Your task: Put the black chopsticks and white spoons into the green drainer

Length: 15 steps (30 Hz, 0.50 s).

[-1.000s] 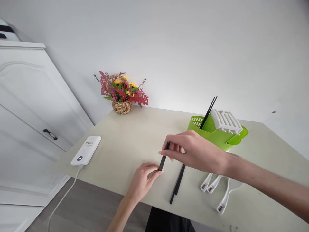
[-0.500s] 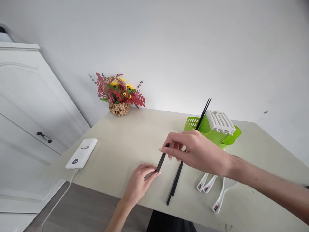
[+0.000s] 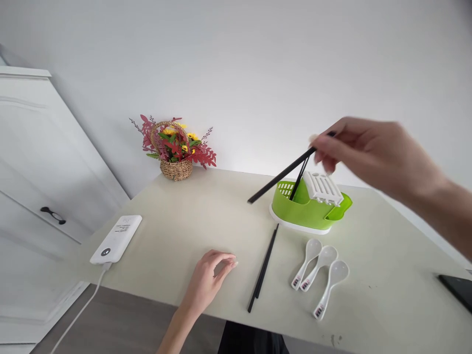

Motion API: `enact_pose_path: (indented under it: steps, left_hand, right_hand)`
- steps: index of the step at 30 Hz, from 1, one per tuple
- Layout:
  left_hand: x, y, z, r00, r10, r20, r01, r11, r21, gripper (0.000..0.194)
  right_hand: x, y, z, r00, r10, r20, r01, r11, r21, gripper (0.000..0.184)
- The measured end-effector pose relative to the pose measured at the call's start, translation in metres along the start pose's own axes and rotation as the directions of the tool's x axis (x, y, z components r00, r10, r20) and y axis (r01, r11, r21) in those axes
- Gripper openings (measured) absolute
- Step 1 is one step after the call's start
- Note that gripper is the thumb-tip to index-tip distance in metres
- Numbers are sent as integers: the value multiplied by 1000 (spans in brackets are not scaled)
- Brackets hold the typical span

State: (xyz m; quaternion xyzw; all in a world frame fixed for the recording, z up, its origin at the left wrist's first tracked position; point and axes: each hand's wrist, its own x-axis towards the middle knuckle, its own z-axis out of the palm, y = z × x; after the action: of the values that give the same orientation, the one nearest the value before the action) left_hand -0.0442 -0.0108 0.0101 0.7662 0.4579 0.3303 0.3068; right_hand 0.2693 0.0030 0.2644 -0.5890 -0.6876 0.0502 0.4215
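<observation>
Above the green utensil holder (image 3: 295, 212), my right hand (image 3: 387, 160) is closed around the upper end of black chopsticks (image 3: 282, 176). They slant down to the left, lower ends in the air. More black chopsticks (image 3: 295, 187) lean upright inside the holder's left part, beside its white slotted rack (image 3: 323, 188). My left hand (image 3: 205, 279) rests by the table's front edge with nothing in it, thumb and forefinger curved with a small gap. To its right, two black chopsticks (image 3: 263, 271) lie side by side on the table.
Three white spoons (image 3: 319, 270) lie in front of the holder. A flower basket (image 3: 176, 169) stands by the wall. At the left is a white power bank (image 3: 117, 239) with a cable (image 3: 83, 309); a dark phone-like object (image 3: 457, 290) lies at the right edge.
My right hand has lifted the chopsticks up and right, out of my left hand, and tilted them flatter. My left hand has let go and stays low. The spoons and holder show more fully.
</observation>
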Motion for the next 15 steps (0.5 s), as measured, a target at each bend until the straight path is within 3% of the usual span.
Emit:
enact_pose_path:
  steps: [3, 7, 11, 15]
  left_hand:
    - [1, 1, -1, 1000, -7, -3, 7, 1000, 19, 22]
    - [3, 1, -2, 1000, -17, 12, 17, 1000, 11, 26]
    - [2, 0, -4, 999, -36, 28, 36, 999, -6, 30]
    - [2, 0, -4, 997, -74, 34, 75, 997, -24, 34]
  right_hand:
    - [12, 9, -26, 987, 25, -160, -45, 991, -126, 32]
    - [27, 39, -32, 984, 50, -169, -100, 949, -299, 30]
    - [51, 83, -7, 992, 122, 28, -108, 947, -304, 36]
    - [69, 118, 28, 941, 210, 264, -135, 951, -277, 38]
